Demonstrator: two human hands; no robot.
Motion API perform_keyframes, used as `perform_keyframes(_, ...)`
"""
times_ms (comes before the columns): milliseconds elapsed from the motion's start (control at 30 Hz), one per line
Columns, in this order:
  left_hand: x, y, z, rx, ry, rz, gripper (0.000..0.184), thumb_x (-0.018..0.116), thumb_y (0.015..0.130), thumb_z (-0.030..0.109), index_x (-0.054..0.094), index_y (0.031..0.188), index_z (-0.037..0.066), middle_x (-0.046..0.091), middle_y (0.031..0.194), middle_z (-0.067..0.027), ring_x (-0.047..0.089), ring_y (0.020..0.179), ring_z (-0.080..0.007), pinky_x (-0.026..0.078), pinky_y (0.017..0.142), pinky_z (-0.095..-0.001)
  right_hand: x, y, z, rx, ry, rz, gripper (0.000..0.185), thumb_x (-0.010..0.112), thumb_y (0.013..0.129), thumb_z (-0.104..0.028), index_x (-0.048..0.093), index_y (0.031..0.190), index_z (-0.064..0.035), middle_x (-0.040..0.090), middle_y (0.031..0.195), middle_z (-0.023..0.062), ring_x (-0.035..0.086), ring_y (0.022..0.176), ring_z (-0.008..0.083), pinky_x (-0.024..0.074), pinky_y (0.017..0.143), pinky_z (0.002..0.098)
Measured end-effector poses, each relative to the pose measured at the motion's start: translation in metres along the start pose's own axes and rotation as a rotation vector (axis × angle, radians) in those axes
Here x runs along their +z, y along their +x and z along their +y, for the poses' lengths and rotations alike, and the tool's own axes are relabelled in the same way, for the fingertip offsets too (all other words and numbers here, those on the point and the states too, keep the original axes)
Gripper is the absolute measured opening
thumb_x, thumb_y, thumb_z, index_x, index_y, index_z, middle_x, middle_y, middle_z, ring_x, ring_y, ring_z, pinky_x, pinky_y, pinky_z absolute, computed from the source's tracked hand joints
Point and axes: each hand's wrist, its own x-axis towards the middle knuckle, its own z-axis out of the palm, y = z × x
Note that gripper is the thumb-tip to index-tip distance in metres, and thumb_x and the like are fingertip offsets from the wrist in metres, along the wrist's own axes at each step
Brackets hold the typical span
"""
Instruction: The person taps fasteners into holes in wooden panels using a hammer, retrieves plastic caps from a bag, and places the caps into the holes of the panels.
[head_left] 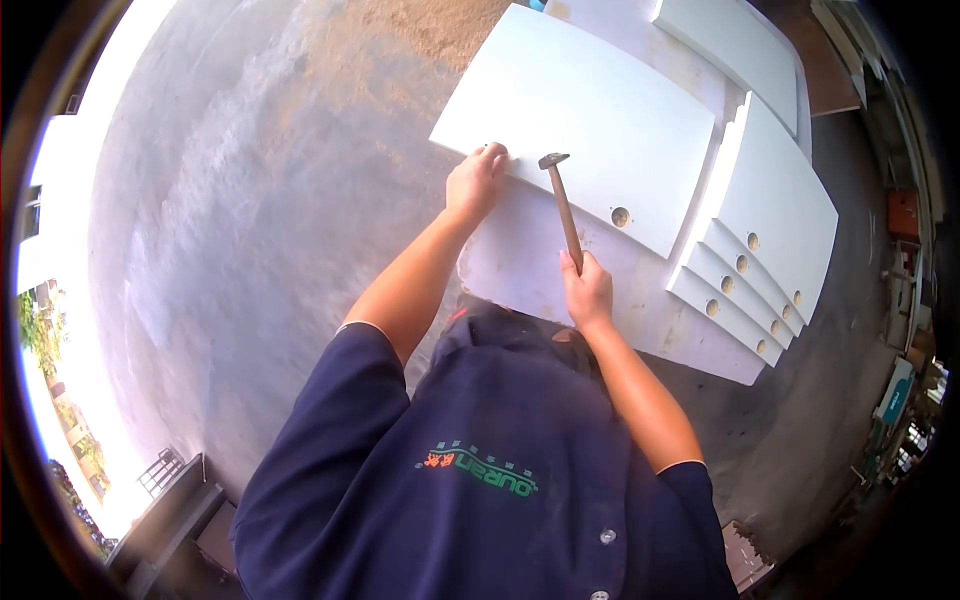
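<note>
A white panel (590, 110) lies on the pale work table (530, 250), with a round hole (621, 217) near its front edge. My left hand (478, 180) is at the panel's front left edge, fingers bent together at the rim; whatever they may hold is too small to make out. In my right hand (588, 288) is the wooden handle of a hammer (566, 205), gripped near its lower end. The hammer's metal head is over the panel's front edge, to the right of my left hand.
Several white panels with round holes (775, 210) are stacked in a fan on the table's right side. Another white panel (735, 60) lies behind them. Sawdust (430, 30) covers part of the grey floor (250, 200) at the top. Shelving stands at the far right.
</note>
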Motion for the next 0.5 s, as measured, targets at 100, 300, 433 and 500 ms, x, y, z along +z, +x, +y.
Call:
perform_keyframes(100, -0.001, -0.003, 0.0, 0.017, 0.019, 0.009, 0.015, 0.055, 0.098, 0.026, 0.063, 0.106, 0.017, 0.067, 0.105, -0.0086, 0.066, 0.09, -0.0328, 0.052, 0.077, -0.0409, 0.002, 0.007, -0.001, 0.004, -0.021, -0.011, 0.038, 0.061, 0.096, -0.035, 0.058, 0.079, -0.0011, 0.061, 0.064, 0.0195, 0.062, 0.064, 0.041, 0.0453, 0.058, 0.0463)
perform_keyframes(300, -0.001, -0.002, -0.006, 0.123, 0.018, 0.061, 0.011, 0.055, 0.097, 0.023, 0.063, 0.104, 0.018, 0.065, 0.099, -0.0078, 0.066, 0.085, -0.0326, 0.053, 0.073, -0.042, 0.006, 0.018, -0.008, -0.046, -0.028, -0.008, 0.038, 0.061, 0.096, -0.034, 0.057, 0.077, -0.0014, 0.061, 0.064, 0.0198, 0.063, 0.063, 0.0405, 0.0447, 0.056, 0.0458)
perform_keyframes(433, 0.001, -0.001, -0.011, 0.181, -0.026, 0.109, 0.01, 0.057, 0.096, 0.021, 0.063, 0.103, 0.019, 0.065, 0.095, -0.0079, 0.066, 0.081, -0.0329, 0.053, 0.07, -0.0434, 0.005, 0.02, -0.03, -0.097, 0.057, 0.021, 0.037, 0.06, 0.097, -0.033, 0.056, 0.079, -0.0013, 0.06, 0.063, 0.0197, 0.062, 0.062, 0.0397, 0.0448, 0.056, 0.0451)
perform_keyframes(500, -0.002, -0.001, -0.008, 0.147, -0.031, 0.075, 0.01, 0.057, 0.097, 0.02, 0.063, 0.104, 0.016, 0.066, 0.099, -0.0071, 0.067, 0.085, -0.032, 0.053, 0.073, -0.0408, 0.003, 0.022, -0.041, -0.123, 0.119, 0.033, 0.036, 0.059, 0.097, -0.033, 0.055, 0.081, -0.0014, 0.06, 0.063, 0.0195, 0.062, 0.061, 0.0395, 0.0448, 0.055, 0.0444)
